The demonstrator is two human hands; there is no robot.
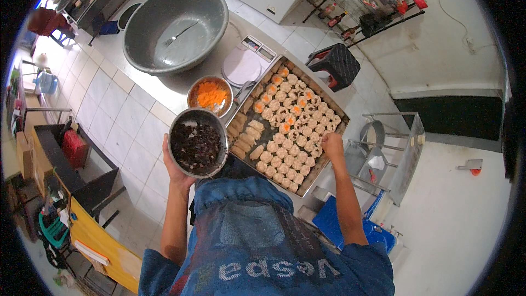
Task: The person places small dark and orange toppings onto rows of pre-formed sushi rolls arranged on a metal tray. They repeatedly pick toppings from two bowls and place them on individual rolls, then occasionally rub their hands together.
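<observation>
"Where's the bowl [198, 116]?"
"Left of centre, round, holding dark shreds [196, 145]."
"And the dumplings [287, 144]?"
"Pale, in rows on the metal tray [314, 173] right of centre, some topped orange."

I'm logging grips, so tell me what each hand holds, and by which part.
The left hand holds the grey bowl of dark shreds by its near-left side. The right hand is at the dumplings; whether it pinches anything cannot be told.

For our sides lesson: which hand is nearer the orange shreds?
Left hand: it grips a bowl on the near side of the orange shreds; the right hand is farther right, by the dumplings.
</observation>
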